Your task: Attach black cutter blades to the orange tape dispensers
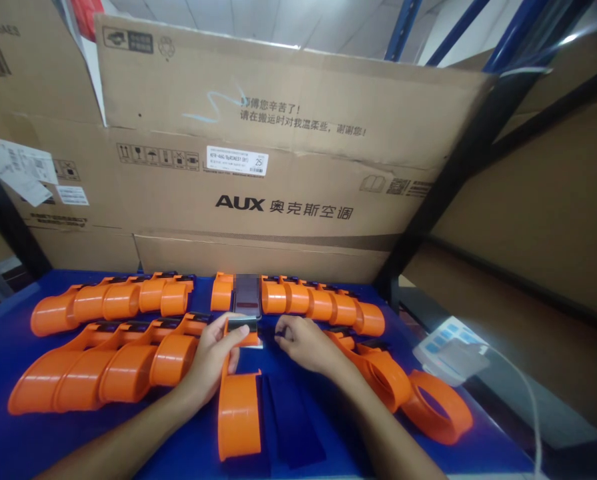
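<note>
My left hand (pixel 218 350) holds an orange plastic piece (pixel 239 417) by its upper end, thumb on top. A dark strip with a pale edge lies over that end, under the thumb. The wide curved part of the piece hangs toward me. To the right, my right hand (pixel 295 340) is closed, its fingertips pinched together around something small and dark that I cannot make out. The two hands are apart. Dark blue strips (pixel 295 420) lie on the blue table surface (pixel 345 433) below my right hand.
Rows of similar orange pieces (pixel 128 373) stand at the left, with more (pixel 323 305) at the back right and loose orange rings (pixel 441 407) at the right. A phone (pixel 247 297) stands behind my hands. Cardboard (pixel 278 167) walls the back; a white device (pixel 451 350) with a cable sits right.
</note>
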{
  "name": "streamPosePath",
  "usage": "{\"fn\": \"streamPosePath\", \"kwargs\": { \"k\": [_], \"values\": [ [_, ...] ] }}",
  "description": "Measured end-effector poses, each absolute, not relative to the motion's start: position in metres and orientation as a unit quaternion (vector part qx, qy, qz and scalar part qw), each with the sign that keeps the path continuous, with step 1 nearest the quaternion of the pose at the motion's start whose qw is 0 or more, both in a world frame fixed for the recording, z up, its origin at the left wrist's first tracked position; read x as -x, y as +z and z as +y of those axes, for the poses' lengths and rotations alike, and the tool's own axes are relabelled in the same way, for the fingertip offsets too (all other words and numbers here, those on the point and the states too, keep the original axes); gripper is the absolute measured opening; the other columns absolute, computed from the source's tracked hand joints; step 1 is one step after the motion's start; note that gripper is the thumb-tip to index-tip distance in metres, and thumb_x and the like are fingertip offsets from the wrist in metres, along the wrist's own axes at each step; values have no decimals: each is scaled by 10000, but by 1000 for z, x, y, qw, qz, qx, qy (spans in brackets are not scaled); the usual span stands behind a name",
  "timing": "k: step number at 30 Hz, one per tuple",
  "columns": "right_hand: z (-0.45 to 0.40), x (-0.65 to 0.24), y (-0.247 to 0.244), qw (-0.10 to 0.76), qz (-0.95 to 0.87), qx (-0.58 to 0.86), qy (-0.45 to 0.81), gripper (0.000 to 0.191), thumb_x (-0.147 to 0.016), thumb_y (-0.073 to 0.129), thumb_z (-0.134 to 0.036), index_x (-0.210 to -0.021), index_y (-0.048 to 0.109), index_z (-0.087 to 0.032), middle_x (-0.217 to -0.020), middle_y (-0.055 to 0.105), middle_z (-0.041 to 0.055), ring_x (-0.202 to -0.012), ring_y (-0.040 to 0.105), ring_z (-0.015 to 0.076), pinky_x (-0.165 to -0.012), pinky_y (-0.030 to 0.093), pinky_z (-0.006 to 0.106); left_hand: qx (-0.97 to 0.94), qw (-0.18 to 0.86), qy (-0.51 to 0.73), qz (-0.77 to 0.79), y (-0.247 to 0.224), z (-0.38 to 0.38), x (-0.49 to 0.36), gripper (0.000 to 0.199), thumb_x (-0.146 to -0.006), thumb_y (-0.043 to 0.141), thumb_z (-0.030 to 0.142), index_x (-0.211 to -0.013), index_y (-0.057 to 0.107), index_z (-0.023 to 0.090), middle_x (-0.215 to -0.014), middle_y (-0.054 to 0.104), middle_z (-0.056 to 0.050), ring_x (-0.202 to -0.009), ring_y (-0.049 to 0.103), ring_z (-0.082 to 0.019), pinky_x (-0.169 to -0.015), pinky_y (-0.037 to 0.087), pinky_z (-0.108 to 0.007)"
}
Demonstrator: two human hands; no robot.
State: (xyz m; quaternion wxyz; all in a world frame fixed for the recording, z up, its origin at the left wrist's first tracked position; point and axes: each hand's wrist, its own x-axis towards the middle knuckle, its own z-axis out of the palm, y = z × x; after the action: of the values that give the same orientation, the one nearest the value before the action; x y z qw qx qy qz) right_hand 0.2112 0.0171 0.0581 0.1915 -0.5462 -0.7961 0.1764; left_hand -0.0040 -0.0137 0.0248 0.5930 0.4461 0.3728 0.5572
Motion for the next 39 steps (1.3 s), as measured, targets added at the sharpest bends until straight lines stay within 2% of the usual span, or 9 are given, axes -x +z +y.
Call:
{"fn": "streamPosePath", "kwargs": {
  "k": [5, 8, 11, 15, 23, 26, 30, 35, 39],
  "values": [
    [22, -215, 55, 214, -783, 560, 166, 171, -806, 642, -118, -952, 644, -208, -627, 605, -28, -573, 539, 154, -587, 340, 253, -469, 584, 539, 386, 21, -12, 4, 299, -820, 746, 447, -947, 628, 204, -476, 455, 88, -335, 360, -63, -372, 242, -195],
    [19, -211, 60, 278, -797, 508, 169, 150, -851, 587, -118, -955, 633, -215, -644, 584, -34, -575, 522, 144, -583, 363, 247, -474, 573, 539, 395, 19, -10, 3, 310, -804, 760, 445, -955, 636, 204, -536, 490, 80, -344, 363, -52, -366, 249, -191],
    [12, -203, 66, 347, -826, 405, 181, 156, -947, 563, -231, -1086, 633, -219, -798, 642, 8, -668, 565, 157, -641, 438, 263, -474, 573, 536, 399, 18, -8, 2, 319, -796, 764, 440, -976, 655, 201, -603, 531, 67, -350, 363, -40, -360, 254, -187],
    [3, -194, 69, 341, -866, 319, 182, 287, -973, 589, -297, -1255, 622, -251, -1056, 674, 64, -876, 630, 190, -776, 496, 297, -470, 581, 530, 401, 17, -7, 1, 363, -779, 776, 463, -996, 674, 190, -646, 553, 55, -361, 363, -34, -359, 262, -187],
    [11, -198, 64, 340, -844, 395, 127, 198, -976, 574, -295, -1157, 626, -234, -943, 667, 44, -781, 611, 186, -734, 489, 306, -326, 623, 599, 383, 25, -11, -2, 425, -764, 764, 562, -954, 577, 231, -543, 460, 104, -361, 350, -47, -374, 267, -170],
    [15, -204, 66, 333, -839, 418, 105, 134, -956, 582, -271, -1070, 632, -221, -1005, 661, 62, -866, 622, 206, -786, 496, 325, -287, 631, 615, 375, 30, -12, -3, 441, -747, 775, 569, -903, 518, 247, -507, 425, 118, -352, 324, -47, -377, 263, -168],
    [17, -207, 64, 274, -867, 405, 100, 134, -900, 643, -236, -1034, 650, -223, -1065, 628, 72, -990, 605, 235, -884, 489, 360, -289, 641, 599, 383, 33, -14, -4, 449, -729, 794, 547, -908, 506, 252, -475, 408, 127, -347, 325, -52, -375, 249, -166],
    [18, -201, 53, 224, -883, 400, 95, 130, -877, 670, -213, -1006, 654, -223, -1039, 607, 75, -1002, 582, 246, -902, 478, 381, -314, 636, 585, 393, 28, -12, -4, 458, -699, 814, 510, -957, 544, 245, -539, 495, 115, -359, 363, -46, -375, 249, -167],
    [19, -200, 50, 228, -880, 403, 107, 160, -850, 701, -200, -1000, 646, -218, -1044, 605, 77, -1007, 576, 248, -914, 472, 389, -333, 633, 576, 396, 23, -11, -4, 425, -719, 804, 480, -949, 544, 235, -638, 541, 104, -374, 372, -32, -376, 262, -172]
  ]
}}
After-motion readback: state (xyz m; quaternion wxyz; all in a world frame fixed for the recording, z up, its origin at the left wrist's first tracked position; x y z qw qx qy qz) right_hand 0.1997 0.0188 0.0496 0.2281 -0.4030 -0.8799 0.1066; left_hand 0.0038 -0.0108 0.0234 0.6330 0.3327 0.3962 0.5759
